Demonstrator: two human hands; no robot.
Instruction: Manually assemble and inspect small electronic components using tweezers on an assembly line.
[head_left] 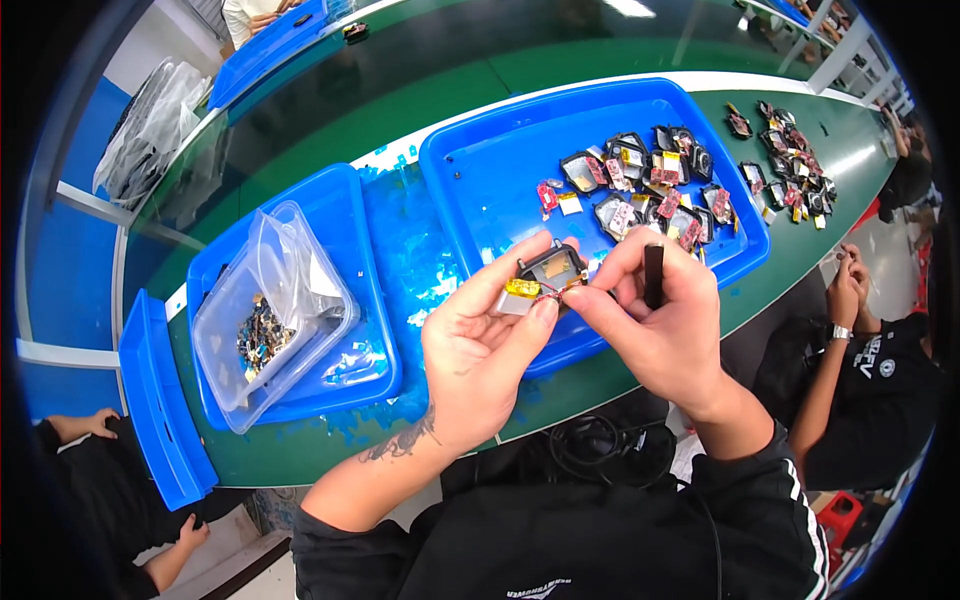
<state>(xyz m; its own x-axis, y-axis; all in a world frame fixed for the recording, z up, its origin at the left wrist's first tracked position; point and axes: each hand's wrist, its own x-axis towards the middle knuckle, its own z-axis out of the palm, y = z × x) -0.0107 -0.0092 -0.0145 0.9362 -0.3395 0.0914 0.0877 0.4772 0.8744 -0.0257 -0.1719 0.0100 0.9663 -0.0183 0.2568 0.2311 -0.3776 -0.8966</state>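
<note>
My left hand (pixel 465 365) holds a small open black plastic housing (pixel 541 268) between thumb and fingers, over the near edge of a blue tray. A silver battery pouch with yellow tape (pixel 519 291) hangs at the housing's left side, by my left thumb. My right hand (pixel 665 320) is closed, its thumb and forefinger pinching at thin reddish wires (pixel 560 292) beside the housing. A flat black stick-like tool (pixel 654 275) stands up from the right hand's grip; its lower end is hidden by the fingers.
In the large blue tray (pixel 440 165) lie several opened housings with batteries and red boards (pixel 668 170). More such housings (pixel 797 165) sit on the green table to the right. At left, a clear plastic tub (pixel 215 335) of small parts rests in another blue tray (pixel 375 300). Co-workers sit on both sides.
</note>
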